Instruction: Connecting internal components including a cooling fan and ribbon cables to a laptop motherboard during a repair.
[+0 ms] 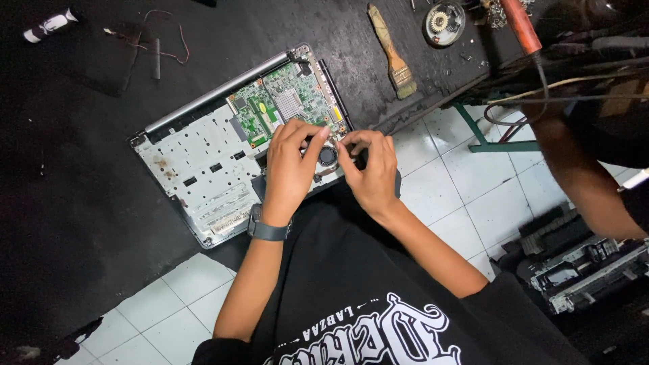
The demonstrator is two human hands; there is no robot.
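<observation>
An opened laptop base (203, 159) lies on the black workbench with its green circuit board (277, 105) exposed. At the board's near corner sits a small round cooling fan (328, 157). My left hand (291, 165), with a dark watch on the wrist, rests on the laptop beside the fan, its fingers curled over the fan's edge. My right hand (370, 169) pinches at the fan's right side, fingertips touching it. Whether a small part is held between the fingers is hidden.
A wooden paintbrush (393, 54) and a round gear-like part (443, 23) lie at the bench's far side. Thin wires (162, 47) and a small white-and-black tube (51, 23) lie far left. Another person's arm (581, 169) reaches in at right, above a dismantled device (581, 270) on the tiled floor.
</observation>
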